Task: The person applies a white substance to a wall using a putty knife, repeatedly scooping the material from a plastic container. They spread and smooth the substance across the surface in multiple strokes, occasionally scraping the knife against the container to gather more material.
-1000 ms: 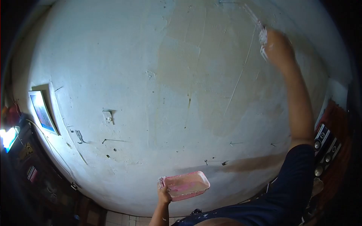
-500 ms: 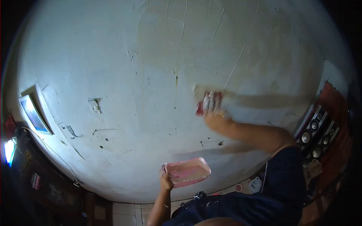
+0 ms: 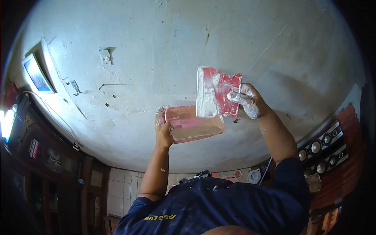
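My left hand grips the left end of a pink plastic tray, which is smeared inside with pale paste. White paste coats the fingers of my right hand, closed on the right edge of a flat red spreader. Thick white paste covers the spreader's left side. It is held up over the tray's right part and hides some of its rim. Behind both is the pale wall, with scratches and small holes.
A framed picture, a switch and a hook are on the wall at left. Speakers stand at right beside a red curtain. Dark cabinets line the left side.
My right hand has come away from the wall with the spreader, which now shows its paste-covered face near the tray. The tray appears higher in view, and the view has shifted.
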Action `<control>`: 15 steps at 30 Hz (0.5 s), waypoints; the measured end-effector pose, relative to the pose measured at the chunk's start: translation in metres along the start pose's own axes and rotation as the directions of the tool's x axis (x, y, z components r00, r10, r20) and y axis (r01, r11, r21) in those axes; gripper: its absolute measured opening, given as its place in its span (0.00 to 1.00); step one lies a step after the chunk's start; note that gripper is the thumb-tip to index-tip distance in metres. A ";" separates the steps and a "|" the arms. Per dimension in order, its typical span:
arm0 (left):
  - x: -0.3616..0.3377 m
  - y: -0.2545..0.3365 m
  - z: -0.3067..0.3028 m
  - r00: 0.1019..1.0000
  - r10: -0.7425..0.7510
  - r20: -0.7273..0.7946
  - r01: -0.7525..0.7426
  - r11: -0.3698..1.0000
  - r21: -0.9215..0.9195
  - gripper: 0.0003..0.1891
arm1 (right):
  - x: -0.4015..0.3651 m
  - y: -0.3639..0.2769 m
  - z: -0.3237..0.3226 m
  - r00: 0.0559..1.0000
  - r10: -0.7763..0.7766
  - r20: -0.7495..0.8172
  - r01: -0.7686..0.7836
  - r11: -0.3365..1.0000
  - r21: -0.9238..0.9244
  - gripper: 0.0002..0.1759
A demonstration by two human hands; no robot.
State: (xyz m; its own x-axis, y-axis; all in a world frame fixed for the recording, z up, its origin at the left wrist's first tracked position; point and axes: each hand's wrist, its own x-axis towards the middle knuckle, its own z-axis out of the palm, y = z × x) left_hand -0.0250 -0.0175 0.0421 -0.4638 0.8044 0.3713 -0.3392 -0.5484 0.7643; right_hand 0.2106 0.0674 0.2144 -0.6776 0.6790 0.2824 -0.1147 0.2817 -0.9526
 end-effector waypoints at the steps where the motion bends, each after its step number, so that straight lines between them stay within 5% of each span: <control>1: 0.000 0.003 0.001 1.000 0.004 -0.003 -0.004 0.998 -0.070 0.21 | 0.001 -0.011 0.009 0.983 -0.180 -0.034 0.178 0.983 -0.050 0.12; 2: 0.001 0.003 -0.002 1.000 0.021 -0.003 -0.021 0.997 -0.077 0.21 | 0.008 -0.031 0.017 0.981 -0.192 -0.023 0.190 0.980 -0.060 0.12; 3: 0.000 0.003 -0.006 0.999 0.051 -0.001 -0.051 0.998 -0.043 0.22 | 0.016 -0.058 0.028 0.970 -0.236 0.053 0.222 0.778 -0.587 0.13; 4: -0.002 0.003 -0.011 0.997 0.079 0.005 -0.079 0.997 -0.007 0.23 | 0.024 -0.079 0.041 0.962 -0.239 0.132 0.207 0.323 -0.923 0.15; 5: -0.006 0.006 -0.014 0.992 0.129 0.002 -0.128 0.980 0.154 0.24 | 0.031 -0.090 0.058 0.835 -0.481 0.266 0.262 -0.076 -0.962 0.17; 6: -0.011 0.003 -0.018 0.991 0.135 0.005 -0.134 0.980 0.150 0.24 | 0.047 -0.091 0.069 0.832 -0.485 0.269 0.262 -0.083 -0.961 0.17; 8: -0.019 -0.004 -0.022 0.986 -0.118 -0.115 0.101 0.985 -0.141 0.26 | 0.085 -0.096 0.083 0.740 -0.583 0.337 0.017 -0.483 -0.875 0.23; 9: -0.021 -0.009 -0.027 0.993 -0.086 -0.084 0.072 0.985 -0.155 0.26 | 0.104 -0.085 0.083 0.736 -0.582 0.345 0.019 -0.492 -0.871 0.23; 11: -0.027 -0.021 -0.035 0.991 -0.093 -0.100 0.076 0.983 -0.165 0.26 | 0.142 -0.035 0.075 0.792 -0.451 0.412 -0.214 -0.836 -0.505 0.26; 13: -0.032 -0.029 -0.039 0.988 -0.088 -0.126 0.069 0.986 -0.150 0.25 | 0.135 0.020 0.085 0.913 -0.216 0.347 -0.088 -0.933 -0.349 0.28; 15: -0.037 -0.035 -0.045 0.991 -0.087 -0.104 0.072 0.988 -0.138 0.25 | 0.102 0.044 0.111 0.894 -0.034 0.447 0.203 -0.859 -0.470 0.26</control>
State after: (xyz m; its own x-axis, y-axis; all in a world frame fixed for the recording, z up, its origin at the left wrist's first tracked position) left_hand -0.0326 -0.0385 -0.0218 -0.5154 0.8207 0.2467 -0.4817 -0.5155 0.7087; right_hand 0.0560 0.0742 0.1886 -0.9267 0.2943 0.2338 0.3023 0.2142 0.9288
